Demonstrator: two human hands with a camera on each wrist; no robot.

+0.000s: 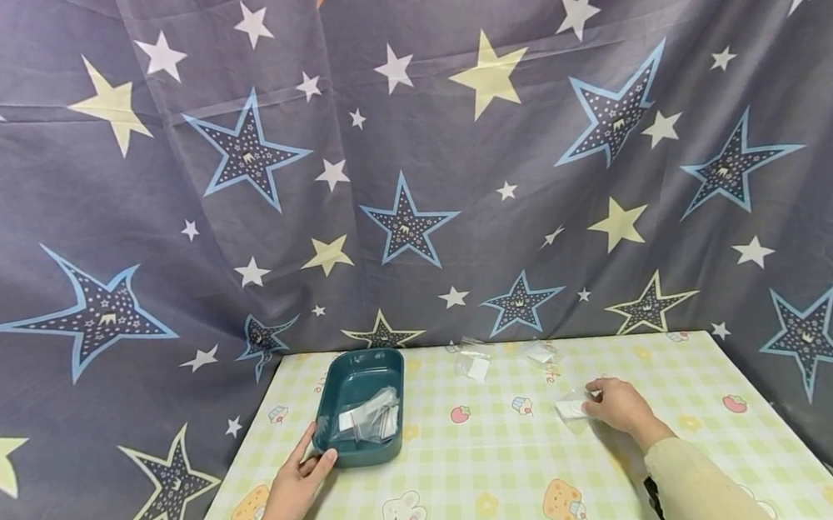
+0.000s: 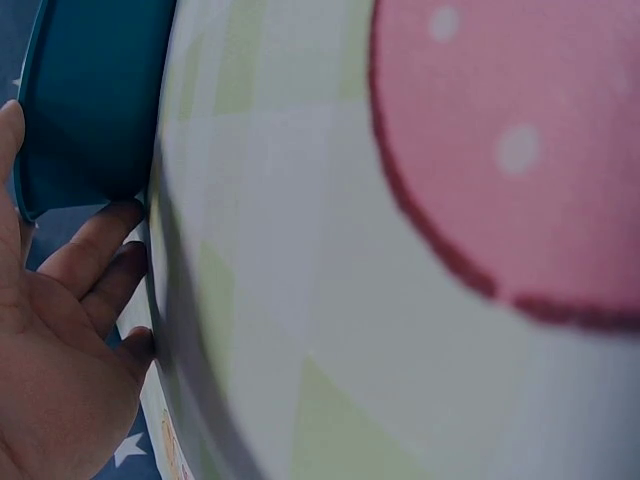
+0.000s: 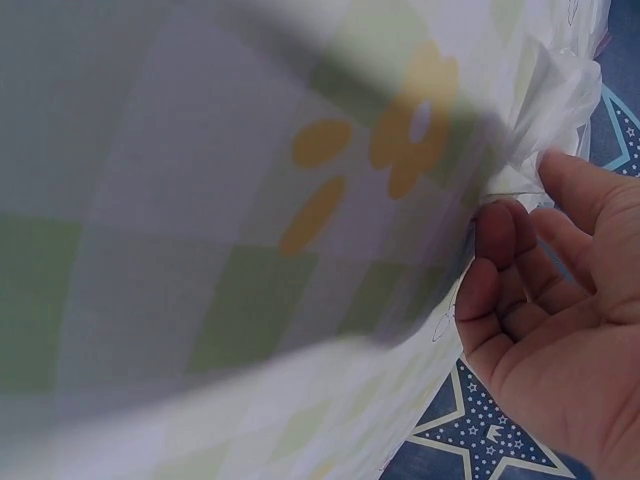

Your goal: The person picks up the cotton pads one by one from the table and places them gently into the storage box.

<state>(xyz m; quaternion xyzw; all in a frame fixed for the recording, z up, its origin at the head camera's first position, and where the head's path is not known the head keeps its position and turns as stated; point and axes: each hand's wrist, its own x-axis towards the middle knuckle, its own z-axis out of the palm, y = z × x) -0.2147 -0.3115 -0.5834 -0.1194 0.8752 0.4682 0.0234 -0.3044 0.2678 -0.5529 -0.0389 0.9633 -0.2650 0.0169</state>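
A dark teal tray (image 1: 366,456) stands at the left of the table, with several small clear plastic bags (image 1: 373,417) holding white pieces inside. My left hand (image 1: 292,483) grips its near left corner, thumb on the near side and fingers along the left wall. The left wrist view shows fingertips of this hand (image 2: 75,330) low against the tray (image 2: 95,100). At the right, my right hand (image 1: 621,408) pinches the edge of a small clear plastic bag (image 1: 570,410) with a white piece in it. In the right wrist view, thumb and fingers meet on the crinkled bag (image 3: 560,105).
Two more small clear bags, one left (image 1: 476,367) and one right (image 1: 542,353), lie near the table's back edge. A green checked cloth (image 1: 473,455) with cartoon prints covers the table. Behind it hangs a grey curtain (image 1: 420,293) with stars.
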